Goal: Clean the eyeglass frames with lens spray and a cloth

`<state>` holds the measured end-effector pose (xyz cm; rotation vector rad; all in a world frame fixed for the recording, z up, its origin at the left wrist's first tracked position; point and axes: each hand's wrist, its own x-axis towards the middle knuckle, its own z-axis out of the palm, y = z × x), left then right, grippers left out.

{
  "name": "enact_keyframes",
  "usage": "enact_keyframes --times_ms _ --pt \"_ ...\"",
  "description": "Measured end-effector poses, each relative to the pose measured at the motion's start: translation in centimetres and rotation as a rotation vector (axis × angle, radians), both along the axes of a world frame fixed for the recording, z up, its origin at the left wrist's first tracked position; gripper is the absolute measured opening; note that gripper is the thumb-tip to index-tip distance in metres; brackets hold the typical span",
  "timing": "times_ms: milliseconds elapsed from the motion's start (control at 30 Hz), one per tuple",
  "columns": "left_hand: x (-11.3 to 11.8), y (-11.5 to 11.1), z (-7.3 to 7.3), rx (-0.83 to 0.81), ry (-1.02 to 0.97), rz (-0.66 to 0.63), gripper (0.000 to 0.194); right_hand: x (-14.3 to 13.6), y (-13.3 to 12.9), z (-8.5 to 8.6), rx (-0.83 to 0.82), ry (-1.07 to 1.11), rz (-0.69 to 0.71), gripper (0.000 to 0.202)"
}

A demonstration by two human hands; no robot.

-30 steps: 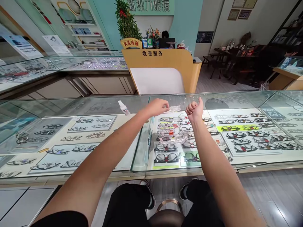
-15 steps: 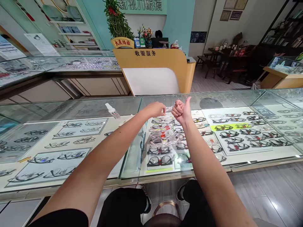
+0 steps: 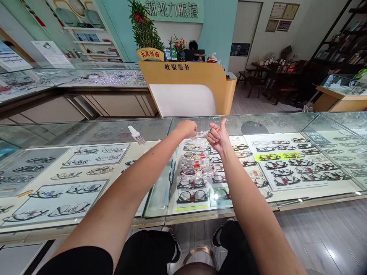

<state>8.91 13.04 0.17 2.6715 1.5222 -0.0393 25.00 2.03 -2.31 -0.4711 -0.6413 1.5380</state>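
Head cam: the spray btl (image 3: 137, 135) stands upright-ish, tilted a bit, on the glass ctr (image 3: 155, 128); I'll place things from the btl. My L hand (image 3: 187, 129) is just to its right, over the ctr, fingers curled down & mostly closed; fingertips hidden, so can't tell if they've hold of anything. My R hand (image 3: 218, 136) is further right of the btl, approx. same height in view, fingers loosely curled, thumb up & clear of them; nothing seen in it. The clear specs (image 3: 202, 134), right of the btl, lie betw. my hands, nearest my L; can't tell if it touches them.

Right of & nearer me than the btl: pinkish clear frames (image 3: 197, 173), then dark-rimmed specs (image 3: 191, 196). Far right of it: yellow-grn strip (image 3: 279, 157) w/ specs on it. Left of & nearer me than the btl: grey-blue tray (image 3: 67, 199) w/ 4 pr. specs. Beyond the btl, to the right: yellow-brown cash desk (image 3: 186, 72).
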Motion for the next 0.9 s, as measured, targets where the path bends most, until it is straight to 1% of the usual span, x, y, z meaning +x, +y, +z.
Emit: enact_keyframes --times_ms 100,200,300,400,467,500,533,600,667,700,800,867,900 --pt "0.1 0.4 -0.4 -0.019 -0.019 0.005 0.02 0.0 0.1 -0.1 0.018 0.003 0.008 0.078" --pt "0.3 0.7 -0.8 -0.026 -0.047 0.014 0.02 0.0 0.2 -0.2 0.028 -0.007 0.011 0.077" --pt "0.3 0.9 -1.0 -0.019 -0.096 0.025 0.019 -0.1 0.2 -0.1 0.021 -0.048 -0.021 0.075" --pt "0.1 1.0 -0.7 0.018 -0.18 0.051 0.02 -0.3 0.0 0.2 0.009 -0.099 -0.072 0.075" --pt "-0.5 0.7 -0.2 0.056 -0.245 0.078 0.024 -0.4 -0.1 0.3 0.013 -0.131 -0.102 0.074" --pt "-0.9 0.3 0.1 0.07 -0.312 0.092 0.027 -0.5 -0.1 0.3 0.018 -0.148 -0.119 0.074" --pt "-1.3 -0.3 0.4 0.074 -0.415 0.104 0.029 -0.6 -0.2 0.3 0.025 -0.17 -0.135 0.074" --pt "-2.5 -2.1 0.7 0.043 -0.711 0.117 0.031 -0.8 -0.3 0.1 0.04 -0.223 -0.166 0.073" --pt "-3.9 -4.7 0.7 -0.037 -1.028 0.12 0.032 -1.2 -0.4 0.0 0.054 -0.285 -0.184 0.073" --pt "-4.6 -6.2 0.5 -0.085 -1.144 0.122 0.033 -1.4 -0.4 -0.1 0.061 -0.319 -0.183 0.073" --pt "-6.8 -10.2 -0.7 -0.209 -1.359 0.151 0.035 -2.1 -0.8 -0.3 0.072 -0.44 -0.16 0.072" --pt "-7.9 -11.9 -1.9 -0.281 -1.447 0.196 0.037 -2.8 -1.2 -0.3 0.072 -0.543 -0.132 0.072" --pt "-8.2 -12.4 -2.5 -0.313 -1.483 0.23 0.038 -3.2 -1.4 -0.3 0.073 -0.602 -0.116 0.072"
